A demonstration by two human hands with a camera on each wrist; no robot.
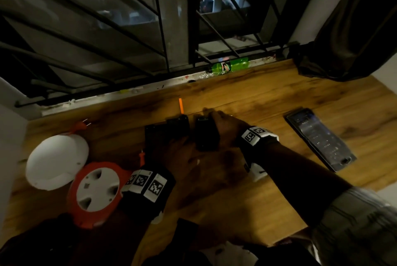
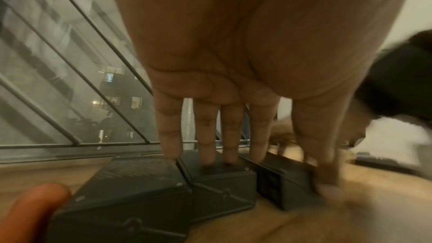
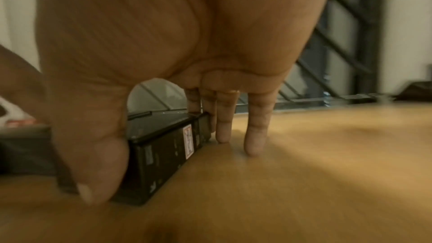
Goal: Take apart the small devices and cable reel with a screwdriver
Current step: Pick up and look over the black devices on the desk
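Note:
Three black box devices lie side by side mid-table: the left device (image 1: 154,134) (image 2: 135,188), the middle device (image 1: 178,124) (image 2: 222,184) and the right device (image 1: 205,135) (image 3: 163,154). My left hand (image 1: 178,151) (image 2: 231,117) has straight fingers, their tips resting on top of the middle device. My right hand (image 1: 223,126) (image 3: 163,53) pinches the right device lengthwise, thumb on its near end and fingers at its far end. The orange cable reel (image 1: 94,192) and its white cover (image 1: 55,160) lie at the left. A thin orange tool (image 1: 181,105) lies behind the devices.
A phone (image 1: 320,138) lies on the wooden table (image 1: 268,98) at the right. A green bottle (image 1: 229,65) rests on the window sill under the barred window. The reel's orange plug (image 1: 82,124) points to the back left. A dark curtain (image 1: 354,29) hangs at the far right.

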